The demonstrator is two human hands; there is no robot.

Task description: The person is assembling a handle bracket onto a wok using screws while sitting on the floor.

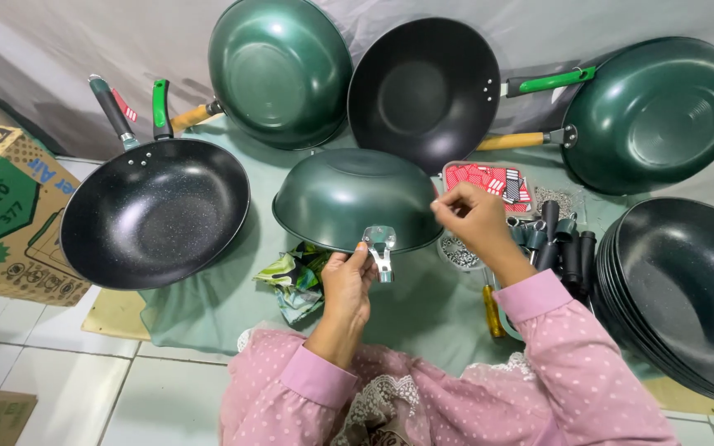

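A dark green wok body (349, 194) lies upside down in front of me on a green cloth (423, 306). A silver metal handle bracket (380, 246) sits at its near rim. My left hand (346, 283) pinches the rim and bracket from below. My right hand (477, 221) hovers just right of the wok, fingertips pinched together on something too small to make out. Both sleeves are pink with dots.
Finished woks lean around: a black speckled one (154, 213) at left, a green one (281, 70), a black one (423, 91), a green one (654, 111). Black pans are stacked (687, 289) at right. Black handles (559, 239), a screw tray (460, 252), a screwdriver (493, 310) and a cardboard box (6, 211) lie near.
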